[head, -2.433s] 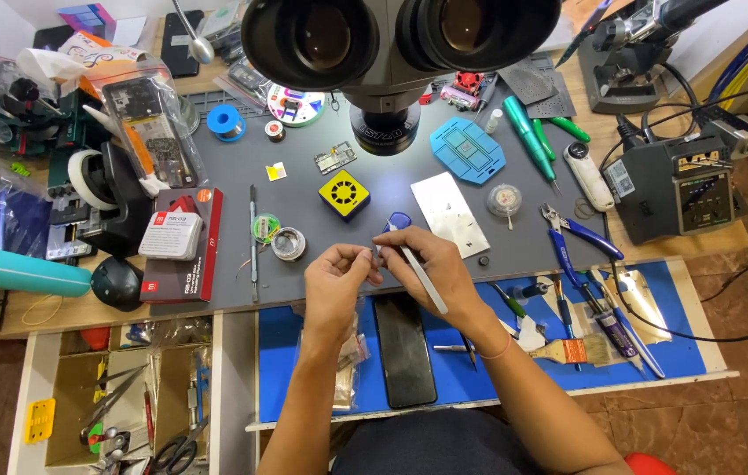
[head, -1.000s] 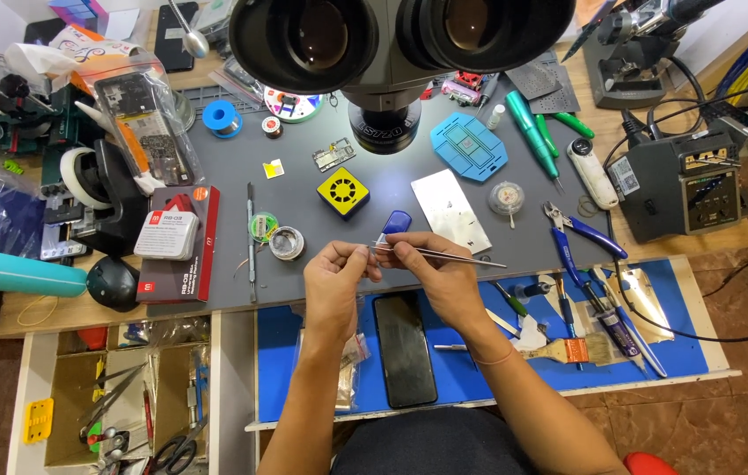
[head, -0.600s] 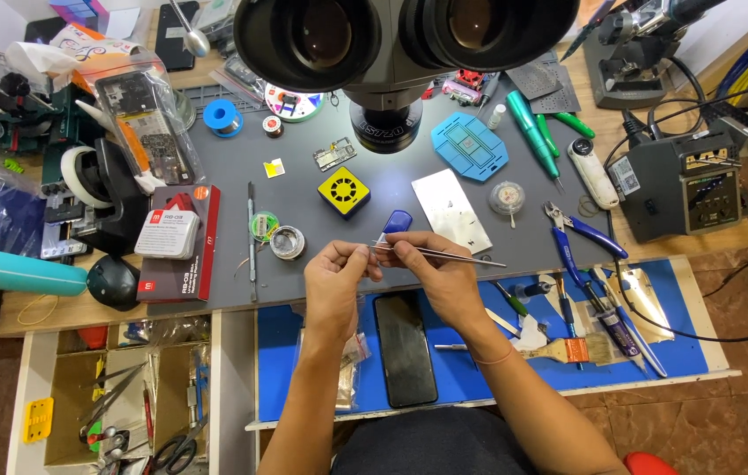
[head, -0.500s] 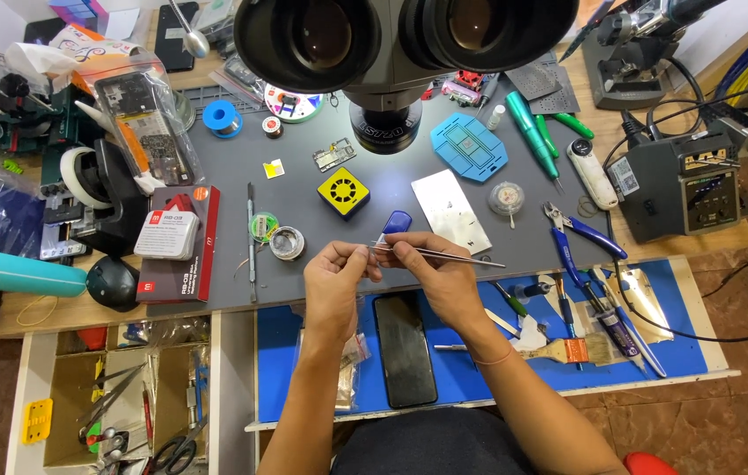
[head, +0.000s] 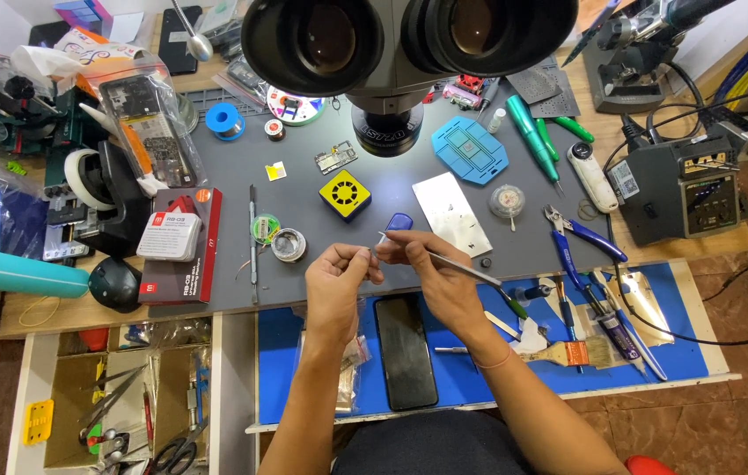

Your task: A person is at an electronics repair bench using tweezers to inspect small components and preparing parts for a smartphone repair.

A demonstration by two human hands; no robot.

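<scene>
Two hands meet at mid worktop (head: pixel 321 290), just below the microscope (head: pixel 392 53). Left hand (head: pixel 336 280) is curled, thumb & forefinger pinched on a tiny part, too small to tell what it is. Right hand (head: pixel 440 273) is closed round thin metal tweezers (head: pixel 444 262); tips point left and touch the pinch of the left hand, the back end sticks out to the right, over the blue mat (head: pixel 480 369).

A small blue piece (head: pixel 399 221) sits just behind the right hand's fingers, w/ a silver plate (head: pixel 451 213) right beside it. Yellow square block (head: pixel 345 193) lies a bit further up-left, near a round tin (head: pixel 288 244) & green tape roll (head: pixel 266 228). Black phone (head: pixel 405 350) lies face up on the blue mat, between the forearms. Blue-handled pliers (head: pixel 578 236), a brush (head: pixel 568 354) & other hand tools lie to the right, well apart from the hands. Red & grey box (head: pixel 179 242) rests at left on the grey mat.
</scene>
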